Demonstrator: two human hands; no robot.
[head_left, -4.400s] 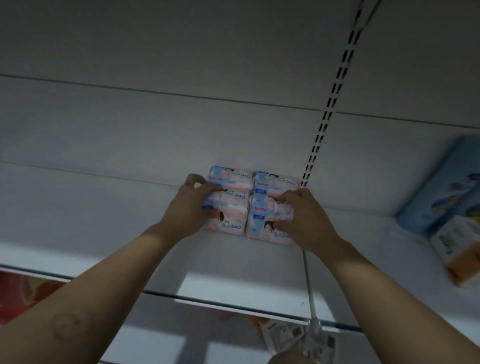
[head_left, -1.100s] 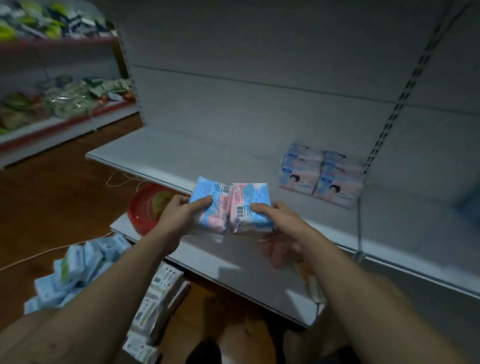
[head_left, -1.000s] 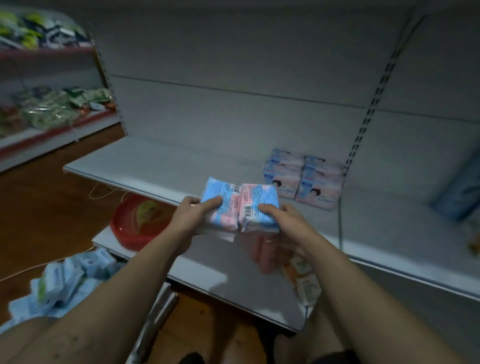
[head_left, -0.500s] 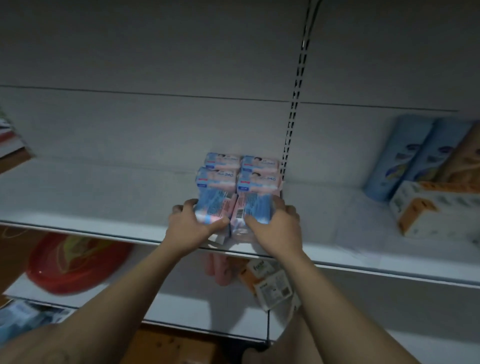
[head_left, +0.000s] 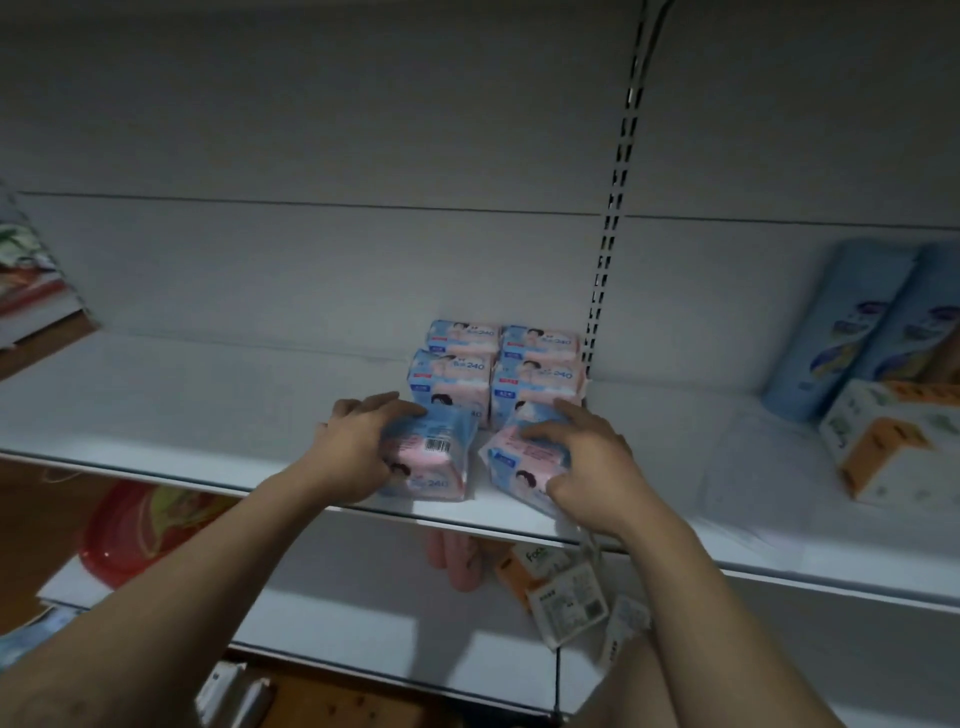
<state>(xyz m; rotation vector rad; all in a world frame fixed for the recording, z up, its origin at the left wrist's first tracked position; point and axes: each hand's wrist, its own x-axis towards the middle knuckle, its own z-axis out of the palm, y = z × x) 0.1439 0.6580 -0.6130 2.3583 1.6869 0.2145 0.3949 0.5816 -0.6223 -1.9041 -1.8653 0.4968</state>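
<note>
A: What is seen to have changed since half a second ago?

B: The two packs, then pressed side to side, are now parted by a narrow gap. The left pack (head_left: 434, 457) is set on the shelf (head_left: 156, 426) near its front edge, just below the centre of the frame. The right pack (head_left: 519, 452) is tilted askew beside it. Both are placed just in front of the stacked packs (head_left: 493, 364) at the centre.

A: What is hidden or hard to make out?

B: The near corner of the right pack is covered by the right hand (head_left: 587, 462), and the left side of the left pack by the left hand (head_left: 353, 447). The print is blurred, apart from a barcode and "240". Whether the right pack touches the stack cannot be told. The goods at lower centre are cut off by the shelf's edge.

A: And the fingers?

B: The left pack is gripped by fingers curled over its top. The right pack is held between spread fingers on top and the thumb at its near side.
</note>
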